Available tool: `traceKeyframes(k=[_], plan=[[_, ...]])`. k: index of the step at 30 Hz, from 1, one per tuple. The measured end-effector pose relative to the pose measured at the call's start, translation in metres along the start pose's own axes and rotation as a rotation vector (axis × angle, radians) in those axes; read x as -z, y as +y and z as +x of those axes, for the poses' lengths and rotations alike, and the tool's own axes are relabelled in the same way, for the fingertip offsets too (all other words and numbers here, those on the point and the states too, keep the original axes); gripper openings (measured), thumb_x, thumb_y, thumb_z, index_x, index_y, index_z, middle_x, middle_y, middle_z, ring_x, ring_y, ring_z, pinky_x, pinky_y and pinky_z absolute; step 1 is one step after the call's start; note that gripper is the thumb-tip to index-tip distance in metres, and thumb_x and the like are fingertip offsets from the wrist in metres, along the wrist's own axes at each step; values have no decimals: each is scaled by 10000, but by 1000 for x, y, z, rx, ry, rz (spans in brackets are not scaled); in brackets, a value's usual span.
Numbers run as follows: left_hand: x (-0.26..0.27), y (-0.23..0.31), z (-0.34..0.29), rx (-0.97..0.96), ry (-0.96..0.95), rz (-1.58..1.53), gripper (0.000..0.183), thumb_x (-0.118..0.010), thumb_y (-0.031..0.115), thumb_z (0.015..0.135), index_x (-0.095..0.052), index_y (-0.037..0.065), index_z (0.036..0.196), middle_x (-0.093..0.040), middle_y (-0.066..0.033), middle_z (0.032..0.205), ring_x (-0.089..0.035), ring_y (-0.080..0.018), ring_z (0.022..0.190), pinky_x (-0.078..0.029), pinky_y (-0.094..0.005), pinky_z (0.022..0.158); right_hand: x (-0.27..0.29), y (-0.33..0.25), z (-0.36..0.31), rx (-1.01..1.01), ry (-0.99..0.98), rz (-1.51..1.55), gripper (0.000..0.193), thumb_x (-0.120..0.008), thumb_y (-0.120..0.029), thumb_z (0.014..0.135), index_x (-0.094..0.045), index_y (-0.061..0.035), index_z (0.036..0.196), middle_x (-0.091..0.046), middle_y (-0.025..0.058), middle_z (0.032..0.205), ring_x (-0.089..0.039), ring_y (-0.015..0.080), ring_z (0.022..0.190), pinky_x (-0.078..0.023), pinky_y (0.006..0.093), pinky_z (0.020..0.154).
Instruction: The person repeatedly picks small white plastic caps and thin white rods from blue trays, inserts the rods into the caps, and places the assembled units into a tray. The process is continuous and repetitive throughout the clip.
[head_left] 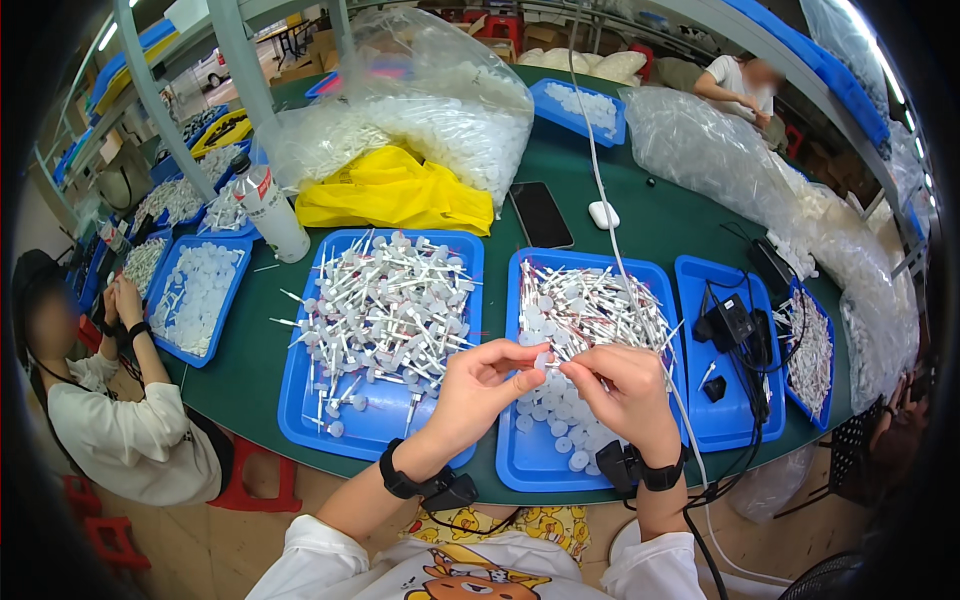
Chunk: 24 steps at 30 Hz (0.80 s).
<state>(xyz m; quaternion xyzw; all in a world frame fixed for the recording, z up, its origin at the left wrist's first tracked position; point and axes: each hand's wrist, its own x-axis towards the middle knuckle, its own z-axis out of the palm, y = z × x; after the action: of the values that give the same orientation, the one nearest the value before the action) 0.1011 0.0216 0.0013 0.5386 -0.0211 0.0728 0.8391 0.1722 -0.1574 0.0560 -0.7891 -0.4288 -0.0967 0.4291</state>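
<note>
My left hand [487, 385] pinches a small translucent white disc [542, 361] between thumb and fingertips. Close beside it, my right hand [622, 388] is closed in a pinch, its fingertips almost meeting the disc; what it holds is too small to make out. Both hands are above a blue tray [508, 462]. Thin white sticks [590, 303] with reddish ends fill its far part, and loose round white discs [562, 425] lie in its near part. Left of it, another blue tray [293, 395] holds a heap of white sticks with discs on them [385, 305].
A white cable [598, 165] runs down across the middle tray beside my right hand. Right of that, a blue tray [722, 425] holds black adapters and cords [735, 322]. Behind stand a phone [541, 214], a bottle [272, 215] and a yellow bag [395, 195]. Co-workers sit left and far right.
</note>
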Motion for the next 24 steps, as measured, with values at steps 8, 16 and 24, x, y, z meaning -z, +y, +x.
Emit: traceKeyframes(k=[8, 16, 24], plan=[[0, 1, -2, -137, -29, 175, 245, -762, -27, 827, -699, -41, 1064, -684, -139, 1092, -642, -177, 1034, -505, -311, 921, 0, 0, -3, -306, -102, 356, 153, -681, -103, 912, -726, 12, 822, -625, 58, 557, -568, 98, 451, -413, 240, 448], [-1, 3, -2, -109, 11, 293, 247, -762, -34, 820, -699, -45, 1059, -693, -124, 1048, -649, -173, 1001, -507, -297, 903, -1, 4, 0, -551, -227, 518, 277, -647, -205, 965, -704, 20, 814, -607, 9, 566, -549, 53, 490, -414, 209, 465], [13, 53, -47, -115, 300, 1036, 294, -793, 106, 786, -704, 19, 1052, -694, -111, 965, -648, -230, 975, -478, -346, 897, 1, 32, -5, -569, -68, 562, 246, -578, -219, 1010, -653, 6, 1073, -670, 48, 851, -608, 94, 815, -483, 250, 758]])
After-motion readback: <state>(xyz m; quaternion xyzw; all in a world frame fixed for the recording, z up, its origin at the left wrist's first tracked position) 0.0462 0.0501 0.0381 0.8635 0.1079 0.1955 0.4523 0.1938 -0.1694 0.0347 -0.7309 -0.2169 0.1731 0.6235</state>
